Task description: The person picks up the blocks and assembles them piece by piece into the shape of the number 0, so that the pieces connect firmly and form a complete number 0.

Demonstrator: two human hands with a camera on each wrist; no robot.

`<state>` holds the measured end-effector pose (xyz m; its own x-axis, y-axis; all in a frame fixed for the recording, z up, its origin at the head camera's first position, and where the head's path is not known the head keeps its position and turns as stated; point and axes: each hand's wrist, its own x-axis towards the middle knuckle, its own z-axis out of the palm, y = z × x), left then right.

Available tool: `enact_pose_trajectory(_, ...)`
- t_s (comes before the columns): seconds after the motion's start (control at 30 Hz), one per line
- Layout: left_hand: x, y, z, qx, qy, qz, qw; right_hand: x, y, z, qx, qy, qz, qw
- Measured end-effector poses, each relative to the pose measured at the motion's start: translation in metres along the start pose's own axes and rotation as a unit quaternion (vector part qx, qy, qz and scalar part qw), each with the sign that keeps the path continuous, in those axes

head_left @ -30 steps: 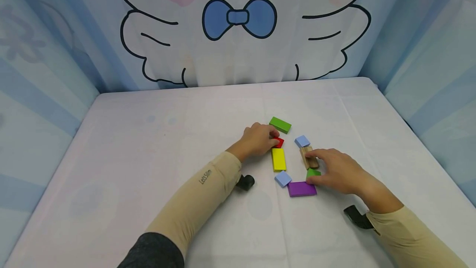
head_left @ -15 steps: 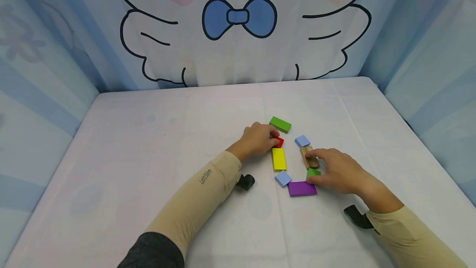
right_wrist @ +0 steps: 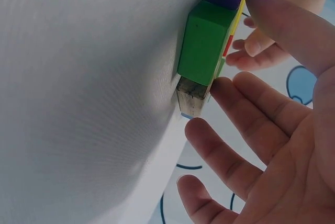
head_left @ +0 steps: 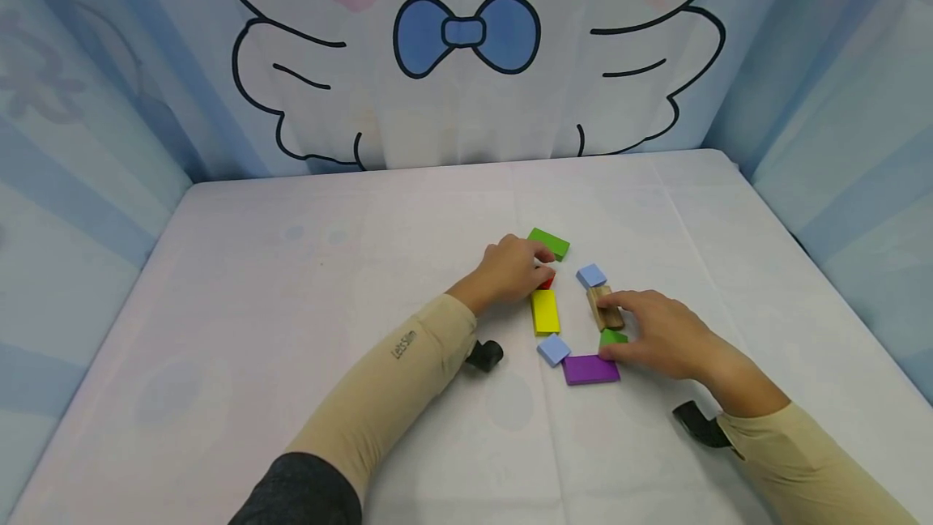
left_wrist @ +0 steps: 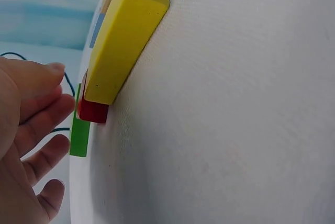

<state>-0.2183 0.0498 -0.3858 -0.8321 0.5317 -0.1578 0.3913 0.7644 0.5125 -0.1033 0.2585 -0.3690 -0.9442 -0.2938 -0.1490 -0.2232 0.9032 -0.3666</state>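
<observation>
My left hand [head_left: 509,267] hovers over a small red block [head_left: 546,284], partly hiding it, with thumb and fingers spread apart and nothing pinched. In the left wrist view that red block [left_wrist: 94,111] sits between a yellow block [left_wrist: 123,38] and a green block [left_wrist: 79,136]. My right hand [head_left: 663,339] is at the right side of the arrangement, fingertips at a wooden block [head_left: 596,310] and thumb by a small green block [head_left: 613,337] and a purple block [head_left: 591,369]. The right wrist view shows its fingers loosely extended beside the green block [right_wrist: 205,41], not curled round it.
One light blue block [head_left: 591,275] touches the wooden block's far end. Another light blue block [head_left: 554,349] lies between the yellow and purple blocks. A white cloth covers the table [head_left: 291,306], with printed curtains [head_left: 466,104] behind and at both sides.
My left hand has let go of the red block and lifted slightly away to the right, its fingers parting. My right hand and the blocks look unmoved.
</observation>
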Motion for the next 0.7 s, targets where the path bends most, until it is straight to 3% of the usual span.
enact_pose_trajectory(0.33,0.0045,0.0053,0.0032,0.004,0.001,0.013,0.9999,0.0003,-0.0001,-0.0002,0.002,0.003,-0.003,1.0)
enact_pose_trajectory(0.7,0.0006,0.0029,0.0068,0.006,0.004,0.02,0.9998,-0.0001,-0.0003,-0.0004,-0.001,0.0,-0.001,1.0)
